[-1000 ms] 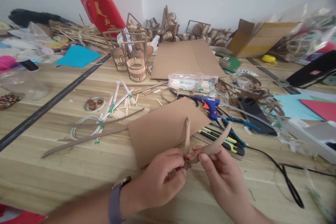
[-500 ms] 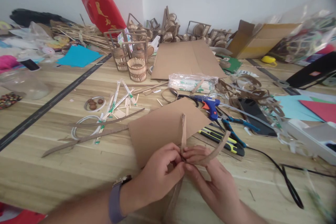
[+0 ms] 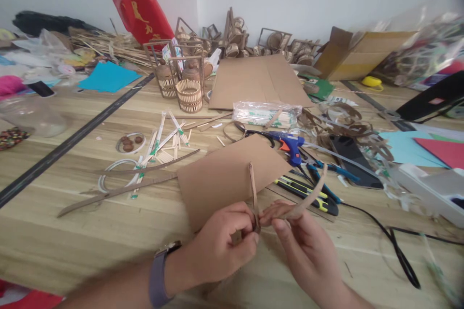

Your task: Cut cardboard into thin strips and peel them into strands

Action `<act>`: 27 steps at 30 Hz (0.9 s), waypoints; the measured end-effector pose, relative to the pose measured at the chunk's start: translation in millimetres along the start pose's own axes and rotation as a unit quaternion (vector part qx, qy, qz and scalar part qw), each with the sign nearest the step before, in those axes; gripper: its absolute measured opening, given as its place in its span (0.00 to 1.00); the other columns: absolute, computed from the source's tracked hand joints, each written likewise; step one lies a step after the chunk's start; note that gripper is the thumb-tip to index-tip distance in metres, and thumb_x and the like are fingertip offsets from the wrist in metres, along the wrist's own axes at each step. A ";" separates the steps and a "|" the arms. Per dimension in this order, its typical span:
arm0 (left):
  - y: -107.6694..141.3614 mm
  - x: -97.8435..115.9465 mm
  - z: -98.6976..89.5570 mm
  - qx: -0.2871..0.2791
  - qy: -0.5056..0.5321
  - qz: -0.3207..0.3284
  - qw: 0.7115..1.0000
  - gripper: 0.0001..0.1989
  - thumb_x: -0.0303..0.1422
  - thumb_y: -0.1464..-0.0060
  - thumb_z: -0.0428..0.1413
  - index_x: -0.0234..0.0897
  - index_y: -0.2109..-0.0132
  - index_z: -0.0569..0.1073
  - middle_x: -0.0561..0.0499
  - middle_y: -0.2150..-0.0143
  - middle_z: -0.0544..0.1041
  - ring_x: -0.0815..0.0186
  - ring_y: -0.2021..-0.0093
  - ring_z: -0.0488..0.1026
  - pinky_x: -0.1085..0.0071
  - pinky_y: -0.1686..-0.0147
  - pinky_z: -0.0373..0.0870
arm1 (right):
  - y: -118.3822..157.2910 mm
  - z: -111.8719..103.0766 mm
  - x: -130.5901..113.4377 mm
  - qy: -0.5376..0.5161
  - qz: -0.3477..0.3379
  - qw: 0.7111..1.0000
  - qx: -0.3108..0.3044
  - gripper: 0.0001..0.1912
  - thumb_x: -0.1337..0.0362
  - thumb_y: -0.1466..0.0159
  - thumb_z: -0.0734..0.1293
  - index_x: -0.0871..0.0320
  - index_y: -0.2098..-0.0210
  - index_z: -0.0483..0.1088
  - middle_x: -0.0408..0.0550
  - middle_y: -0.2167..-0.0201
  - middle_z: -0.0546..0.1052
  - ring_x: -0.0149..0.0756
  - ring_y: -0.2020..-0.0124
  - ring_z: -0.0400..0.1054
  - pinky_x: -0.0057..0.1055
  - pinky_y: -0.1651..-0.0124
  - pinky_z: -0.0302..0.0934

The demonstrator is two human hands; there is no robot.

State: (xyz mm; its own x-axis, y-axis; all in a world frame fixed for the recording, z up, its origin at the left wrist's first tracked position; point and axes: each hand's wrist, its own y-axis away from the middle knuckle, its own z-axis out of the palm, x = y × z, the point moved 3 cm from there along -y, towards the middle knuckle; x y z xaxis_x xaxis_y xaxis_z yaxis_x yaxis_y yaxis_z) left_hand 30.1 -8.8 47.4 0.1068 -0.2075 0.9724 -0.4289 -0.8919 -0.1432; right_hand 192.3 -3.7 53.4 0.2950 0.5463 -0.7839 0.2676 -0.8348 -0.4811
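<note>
My left hand (image 3: pixel 226 236) is closed, pinching a narrow brown cardboard strip (image 3: pixel 253 183) that stands up above its fingers. Between thumb and fingers, my right hand (image 3: pixel 300 241) grips a curved cardboard strip (image 3: pixel 310 198), whose free end bends up to the right. The two strips come together at the left fingertips; how they join there is hidden by the fingers. Just beyond both hands lies a flat cardboard sheet (image 3: pixel 217 174). A blue hot glue gun (image 3: pixel 292 147) and a yellow-and-black utility knife (image 3: pixel 308 195) lie past the right hand.
Blue-handled pliers (image 3: pixel 326 178) and a phone (image 3: pixel 355 161) lie to the right. Wooden stick pieces (image 3: pixel 170 149) and tape rolls (image 3: pixel 118 176) are on the left. Small stick baskets (image 3: pixel 189 95) stand behind, near a large cardboard sheet (image 3: pixel 253 82). A black cable (image 3: pixel 391 241) runs along the right.
My right hand has shifted slightly right, away from the left fingertips, and its strip now stands steeper. The upright strip has lowered slightly and moved left at its top.
</note>
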 end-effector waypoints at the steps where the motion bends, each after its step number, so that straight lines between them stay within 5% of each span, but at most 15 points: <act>1: 0.0 -0.7 0.0 -0.003 0.003 -0.003 1.000 0.11 0.31 0.44 0.52 0.38 0.74 0.61 0.53 0.70 0.66 0.68 0.68 0.65 0.74 0.68 0.60 | 0.0 0.6 0.1 0.000 -0.002 1.000 0.000 0.07 0.63 0.29 0.60 0.52 0.62 0.69 0.47 0.68 0.79 0.35 0.64 0.76 0.28 0.64 0.71; 8: 0.7 -11.1 1.2 0.032 0.008 -0.072 0.997 0.12 0.37 0.43 0.56 0.38 0.72 0.65 0.55 0.71 0.66 0.67 0.69 0.64 0.74 0.70 0.58 | -0.4 5.0 -6.2 0.040 -0.078 0.996 -0.016 0.04 0.66 0.30 0.62 0.52 0.61 0.68 0.46 0.68 0.78 0.37 0.63 0.75 0.32 0.62 0.72; 16: -1.1 -8.0 2.4 0.037 0.000 -0.053 0.998 0.10 0.33 0.46 0.54 0.38 0.74 0.63 0.55 0.71 0.64 0.67 0.69 0.63 0.73 0.69 0.58 | -6.6 5.5 -10.2 0.099 -0.134 0.986 -0.033 0.06 0.69 0.32 0.63 0.52 0.60 0.69 0.45 0.67 0.79 0.37 0.61 0.77 0.31 0.58 0.72; 27: -2.5 -3.8 1.0 -0.024 0.017 -0.018 0.999 0.08 0.27 0.50 0.51 0.39 0.74 0.60 0.54 0.71 0.65 0.68 0.69 0.63 0.73 0.69 0.58 | -0.1 1.8 3.1 0.021 -0.004 1.000 -0.009 0.08 0.62 0.29 0.61 0.51 0.63 0.71 0.45 0.68 0.79 0.35 0.66 0.76 0.28 0.65 0.71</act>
State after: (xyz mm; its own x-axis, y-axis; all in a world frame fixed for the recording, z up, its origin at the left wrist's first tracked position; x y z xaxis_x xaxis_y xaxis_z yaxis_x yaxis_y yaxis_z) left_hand 31.7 -6.2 43.9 0.0933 -0.1611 0.9825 -0.4685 -0.8779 -0.0994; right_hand 191.6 -2.1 50.4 0.3307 0.5557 -0.7628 0.2865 -0.8293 -0.4799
